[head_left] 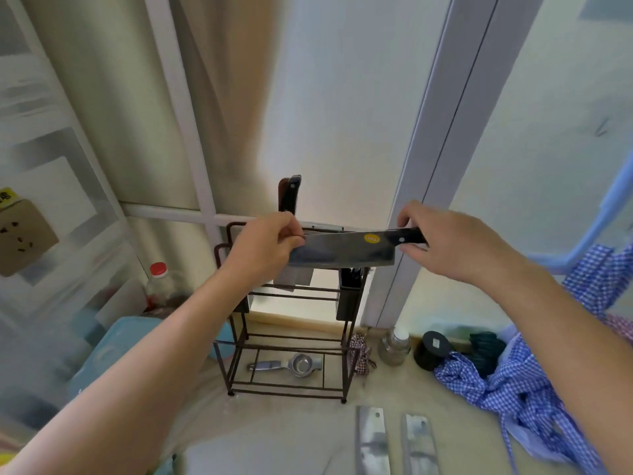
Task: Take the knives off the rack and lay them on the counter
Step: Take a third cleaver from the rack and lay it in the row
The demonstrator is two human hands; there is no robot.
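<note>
A dark wire rack (239,341) stands on the counter against the window. I hold a wide cleaver (346,250) with a yellow sticker level in front of the rack's top. My right hand (455,241) grips its black handle. My left hand (267,245) pinches the far end of the blade. One more knife with a black handle (290,195) stands upright in the rack behind my left hand. Two cleaver blades (371,440) (419,443) lie side by side on the counter near the bottom edge.
A metal lemon squeezer (291,365) lies on the rack's bottom shelf. A blue checked cloth (520,382), a steel jar (394,347) and a black lid (433,349) sit to the right. A red-capped bottle (158,282) and a blue tub (109,351) stand left.
</note>
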